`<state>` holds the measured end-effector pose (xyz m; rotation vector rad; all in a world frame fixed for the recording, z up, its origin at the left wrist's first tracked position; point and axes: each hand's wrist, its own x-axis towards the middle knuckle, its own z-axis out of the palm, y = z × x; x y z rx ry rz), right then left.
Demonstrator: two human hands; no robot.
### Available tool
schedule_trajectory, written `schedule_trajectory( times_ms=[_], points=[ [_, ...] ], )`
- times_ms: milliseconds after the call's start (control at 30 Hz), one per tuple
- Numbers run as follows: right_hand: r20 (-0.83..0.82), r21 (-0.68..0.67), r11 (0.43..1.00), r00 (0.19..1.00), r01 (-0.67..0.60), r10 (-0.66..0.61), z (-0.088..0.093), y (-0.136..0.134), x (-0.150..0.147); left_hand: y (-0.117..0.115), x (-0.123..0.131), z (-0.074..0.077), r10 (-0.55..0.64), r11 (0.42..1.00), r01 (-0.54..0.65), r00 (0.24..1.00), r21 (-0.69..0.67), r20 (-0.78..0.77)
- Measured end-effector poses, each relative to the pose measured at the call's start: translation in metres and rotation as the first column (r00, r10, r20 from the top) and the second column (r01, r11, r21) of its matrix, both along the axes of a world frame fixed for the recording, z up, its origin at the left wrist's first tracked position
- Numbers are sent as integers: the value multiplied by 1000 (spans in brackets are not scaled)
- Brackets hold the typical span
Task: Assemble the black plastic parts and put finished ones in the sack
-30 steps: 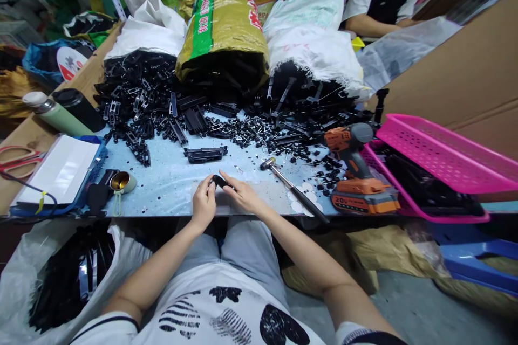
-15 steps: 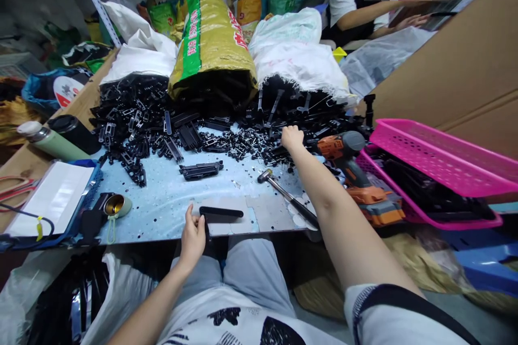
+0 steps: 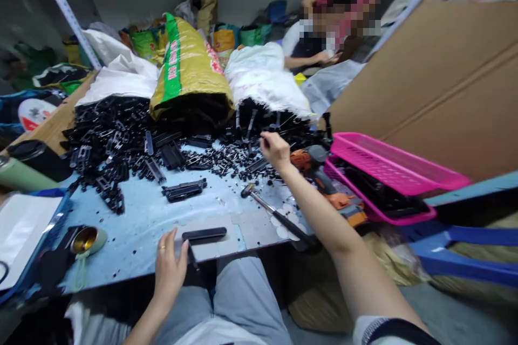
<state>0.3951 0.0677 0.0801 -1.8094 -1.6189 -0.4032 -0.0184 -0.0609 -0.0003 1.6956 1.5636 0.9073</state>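
Observation:
My left hand (image 3: 172, 264) is at the table's front edge, fingers stretched and apart. Its thumb lies against the near end of a flat black bar (image 3: 204, 234) on a grey board. A second dark strip (image 3: 194, 256) slants down over the edge beside the thumb. Further out, my right hand (image 3: 277, 152) is raised over a heap of small screws and black parts (image 3: 238, 159), its fingers curled together. Something small and dark shows at its fingertips, too small to name. A hammer (image 3: 275, 215) lies below that forearm, and an orange cordless drill (image 3: 340, 200) just right of it.
Sacks spill black parts along the back, among them a yellow sack (image 3: 194, 64). Stacked black pieces (image 3: 184, 190) lie mid-table. Pink baskets (image 3: 396, 164) stand right, near cardboard (image 3: 424, 86). A cup (image 3: 91, 240) and bottle (image 3: 24, 175) are left. Another person (image 3: 307, 46) sits behind.
My right hand has come up slightly from the heap, its fingertips now turned left with something dark at them. My left hand's fingers are more spread. The camera view has shifted.

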Motion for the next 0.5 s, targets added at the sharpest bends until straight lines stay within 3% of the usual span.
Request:
schedule_trajectory(
  times_ms=[33, 100, 133, 233, 300, 367, 433, 500],
  points=[
    [4, 35, 999, 999, -41, 41, 6, -20, -20, 6, 4, 4, 24, 1000, -24, 998, 11, 57],
    [-197, 217, 955, 950, -201, 244, 9, -61, -71, 18, 17, 15, 24, 996, 0, 961, -87, 276],
    [-308, 268, 933, 896, -241, 320, 5, -81, -98, 24, 24, 23, 22, 984, 55, 905, -168, 425],
    [-551, 276, 903, 715, -330, 430, -11, -132, -163, 35, 40, 45, 100, 902, 275, 616, -332, 781],
    [-568, 147, 893, 703, -425, 428, -18, -152, -182, 37, 43, 55, 169, 870, 327, 506, -369, 846],
    [-492, -65, 851, 759, -521, 426, -16, -162, -184, 34, 42, 59, 185, 871, 311, 510, -381, 840],
    [-449, -276, 763, 780, -585, 435, -9, -165, -179, 26, 42, 57, 153, 881, 305, 539, -362, 828],
    [-566, -432, 608, 725, -666, 392, -3, -164, -175, 18, 44, 50, 77, 885, 337, 573, -320, 816]
  ],
)
